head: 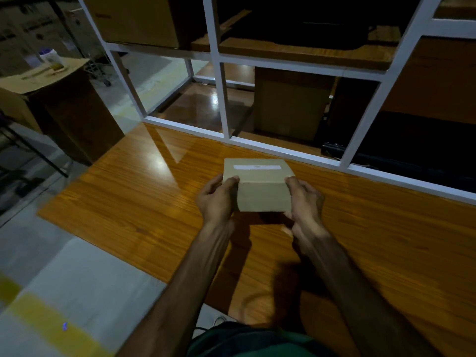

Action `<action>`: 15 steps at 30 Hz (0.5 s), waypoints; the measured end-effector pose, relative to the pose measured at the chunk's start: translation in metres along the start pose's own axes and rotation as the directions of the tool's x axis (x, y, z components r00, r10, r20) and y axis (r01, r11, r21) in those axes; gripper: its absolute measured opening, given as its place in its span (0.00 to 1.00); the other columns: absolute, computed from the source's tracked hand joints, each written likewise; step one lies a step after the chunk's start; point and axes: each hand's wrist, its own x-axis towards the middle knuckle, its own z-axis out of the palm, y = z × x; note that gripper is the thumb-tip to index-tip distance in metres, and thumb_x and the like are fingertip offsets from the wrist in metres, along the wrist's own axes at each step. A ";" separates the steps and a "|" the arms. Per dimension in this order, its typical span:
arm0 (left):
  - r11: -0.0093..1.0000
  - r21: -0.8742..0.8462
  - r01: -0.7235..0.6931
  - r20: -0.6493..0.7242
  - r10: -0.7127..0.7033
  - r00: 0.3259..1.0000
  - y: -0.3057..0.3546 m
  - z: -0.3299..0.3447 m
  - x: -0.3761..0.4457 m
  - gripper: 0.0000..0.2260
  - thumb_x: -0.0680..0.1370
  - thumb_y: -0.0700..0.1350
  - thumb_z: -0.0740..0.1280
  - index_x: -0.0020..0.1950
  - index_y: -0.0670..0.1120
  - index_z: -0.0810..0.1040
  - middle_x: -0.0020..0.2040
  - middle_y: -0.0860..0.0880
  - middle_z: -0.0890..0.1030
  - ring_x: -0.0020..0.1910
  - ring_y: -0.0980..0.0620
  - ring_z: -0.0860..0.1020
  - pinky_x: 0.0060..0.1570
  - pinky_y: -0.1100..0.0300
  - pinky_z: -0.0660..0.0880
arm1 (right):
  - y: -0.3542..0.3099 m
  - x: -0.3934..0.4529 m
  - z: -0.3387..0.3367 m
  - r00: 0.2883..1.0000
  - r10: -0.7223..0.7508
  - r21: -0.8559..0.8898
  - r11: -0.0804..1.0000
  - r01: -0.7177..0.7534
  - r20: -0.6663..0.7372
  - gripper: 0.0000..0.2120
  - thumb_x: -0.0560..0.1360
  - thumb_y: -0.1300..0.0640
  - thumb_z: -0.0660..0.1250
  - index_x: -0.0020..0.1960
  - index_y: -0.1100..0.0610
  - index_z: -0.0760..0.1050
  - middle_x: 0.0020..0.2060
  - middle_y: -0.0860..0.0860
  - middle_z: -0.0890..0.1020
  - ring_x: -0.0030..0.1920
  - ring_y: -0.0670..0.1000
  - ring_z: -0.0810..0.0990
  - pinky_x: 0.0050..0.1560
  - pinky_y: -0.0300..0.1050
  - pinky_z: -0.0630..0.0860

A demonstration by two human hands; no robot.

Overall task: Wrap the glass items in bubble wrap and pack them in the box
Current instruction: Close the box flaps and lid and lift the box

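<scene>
Two hands, left hand [217, 199] and right hand [305, 202], have their fingers [231, 180] closed on a shut cardboard box [260, 189] above the bare wooden tabletop [134, 202]; white shelf frame [283, 148] just behind; contents hidden.

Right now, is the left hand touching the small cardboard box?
Touching. The head view shows the left hand gripping the left side of the cardboard box, with its thumb on the top edge.

A small, closed, plain brown cardboard box [260, 188] sat level above a wooden table, tilted slightly toward the camera. A strip of white tape ran across its top near the far edge.
</scene>
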 end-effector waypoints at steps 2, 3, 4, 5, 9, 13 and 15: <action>0.999 -0.009 0.036 0.003 -0.036 0.999 -0.002 -0.001 0.006 0.20 0.74 0.39 0.78 0.66 0.45 0.80 0.54 0.48 0.82 0.49 0.49 0.81 0.50 0.42 0.85 | -0.002 0.001 0.003 0.999 -0.016 -0.021 1.000 0.016 -0.034 0.06 0.78 0.49 0.74 0.52 0.48 0.79 0.50 0.54 0.84 0.50 0.54 0.85 0.48 0.56 0.87; 0.999 -0.012 0.049 0.002 -0.049 0.999 -0.004 -0.001 0.008 0.20 0.74 0.38 0.78 0.65 0.45 0.80 0.53 0.48 0.81 0.49 0.48 0.81 0.51 0.41 0.84 | -0.003 0.003 0.005 0.999 -0.020 -0.023 1.000 0.019 -0.049 0.05 0.78 0.50 0.74 0.50 0.48 0.79 0.49 0.53 0.84 0.49 0.54 0.85 0.48 0.56 0.87; 0.998 -0.014 0.061 0.003 -0.061 0.998 -0.006 -0.002 0.011 0.20 0.74 0.38 0.78 0.65 0.45 0.80 0.53 0.47 0.81 0.49 0.47 0.81 0.52 0.40 0.84 | -0.004 0.003 0.007 0.998 -0.021 -0.022 1.000 0.020 -0.064 0.05 0.78 0.51 0.74 0.50 0.49 0.79 0.48 0.53 0.85 0.49 0.54 0.85 0.47 0.55 0.87; 0.997 -0.014 0.072 0.010 -0.072 0.997 -0.008 -0.002 0.014 0.19 0.75 0.38 0.78 0.64 0.45 0.81 0.53 0.47 0.81 0.50 0.46 0.81 0.52 0.39 0.84 | -0.005 0.004 0.009 0.996 -0.025 -0.020 1.000 0.023 -0.081 0.07 0.78 0.51 0.75 0.53 0.50 0.79 0.49 0.54 0.85 0.49 0.54 0.85 0.46 0.55 0.87; 0.994 -0.019 0.106 0.066 -0.104 0.992 -0.007 -0.004 0.032 0.15 0.75 0.39 0.77 0.60 0.48 0.81 0.55 0.46 0.80 0.53 0.43 0.80 0.53 0.40 0.84 | -0.001 0.005 0.021 0.986 -0.121 -0.013 0.993 0.120 -0.112 0.14 0.78 0.53 0.74 0.62 0.53 0.79 0.53 0.52 0.85 0.50 0.51 0.86 0.44 0.48 0.87; 0.988 -0.051 0.143 0.129 -0.136 0.982 -0.006 -0.004 0.054 0.14 0.75 0.39 0.76 0.59 0.51 0.83 0.56 0.44 0.81 0.57 0.39 0.81 0.56 0.37 0.83 | 0.004 0.007 0.038 0.971 -0.157 -0.027 0.988 0.155 -0.179 0.19 0.77 0.52 0.75 0.66 0.50 0.77 0.58 0.50 0.83 0.55 0.53 0.84 0.50 0.52 0.87; 0.988 -0.046 0.147 0.159 -0.138 0.978 -0.007 -0.004 0.066 0.13 0.76 0.39 0.76 0.56 0.53 0.83 0.58 0.44 0.80 0.59 0.38 0.81 0.55 0.39 0.84 | 0.009 0.008 0.045 0.967 -0.156 -0.041 0.988 0.151 -0.203 0.21 0.76 0.50 0.75 0.67 0.48 0.76 0.61 0.50 0.82 0.57 0.54 0.83 0.52 0.54 0.86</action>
